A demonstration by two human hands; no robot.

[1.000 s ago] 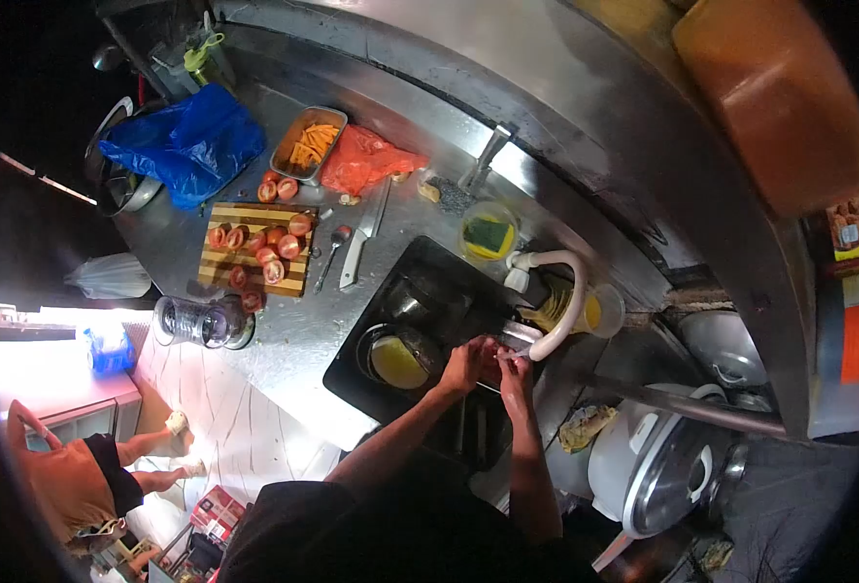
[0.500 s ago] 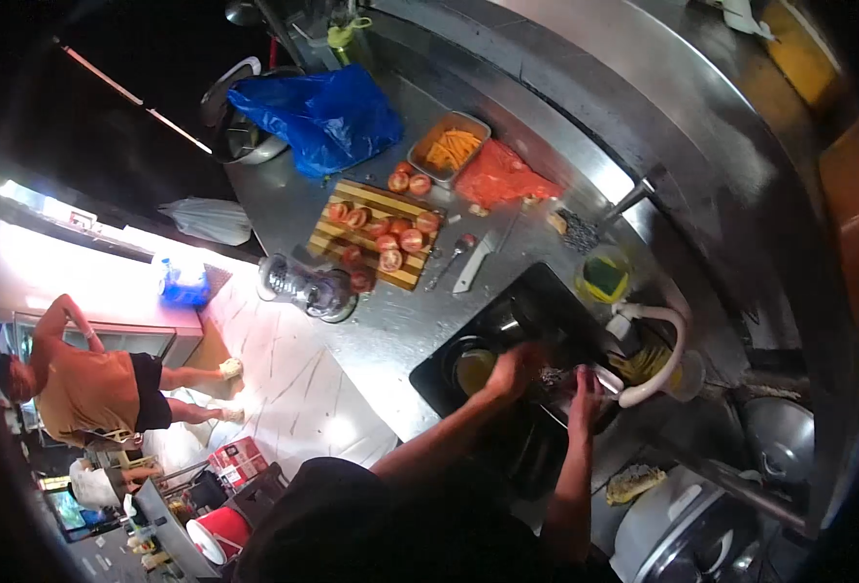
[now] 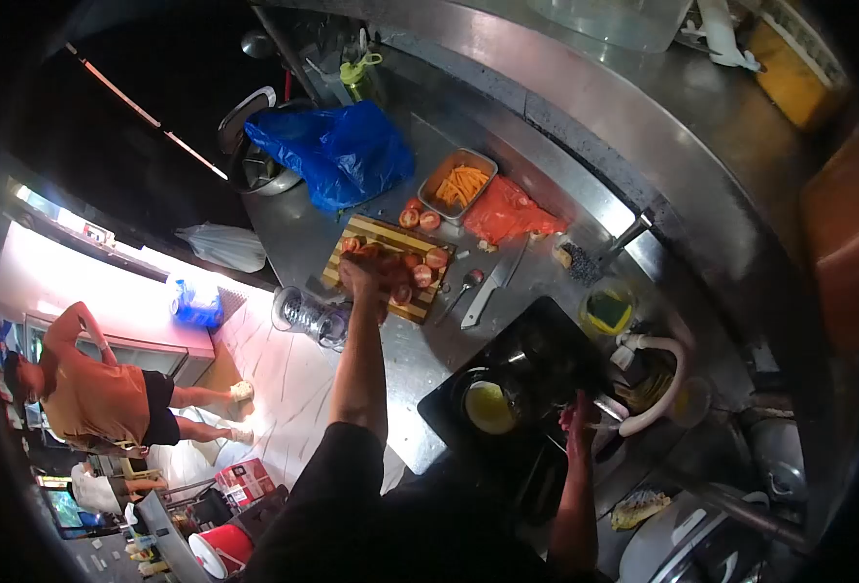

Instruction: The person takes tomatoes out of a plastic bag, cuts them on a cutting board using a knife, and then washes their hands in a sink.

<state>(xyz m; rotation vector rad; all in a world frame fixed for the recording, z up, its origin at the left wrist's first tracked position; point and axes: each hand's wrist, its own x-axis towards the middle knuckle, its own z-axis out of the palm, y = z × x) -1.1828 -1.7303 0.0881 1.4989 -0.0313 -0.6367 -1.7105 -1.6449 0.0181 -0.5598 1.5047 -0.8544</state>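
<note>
My left hand reaches over the striped wooden cutting board, at the halved tomatoes. Its fingers point down among the tomatoes and are too blurred to show a grip. My right hand is over the right side of the black basin, beside the end of the white curved faucet. Its fingers are partly hidden in shadow. A round container with yellowish contents stands in the basin.
A knife and a peeler-like tool lie right of the board. Behind are a tray of cut carrots, a red plastic bag and a blue bag. A glass jar lies at the counter edge. Another person stands at left.
My left hand has moved from over the basin, left and away from me, to the tomatoes on the board. My right hand has stayed near the faucet. The view has shifted slightly.
</note>
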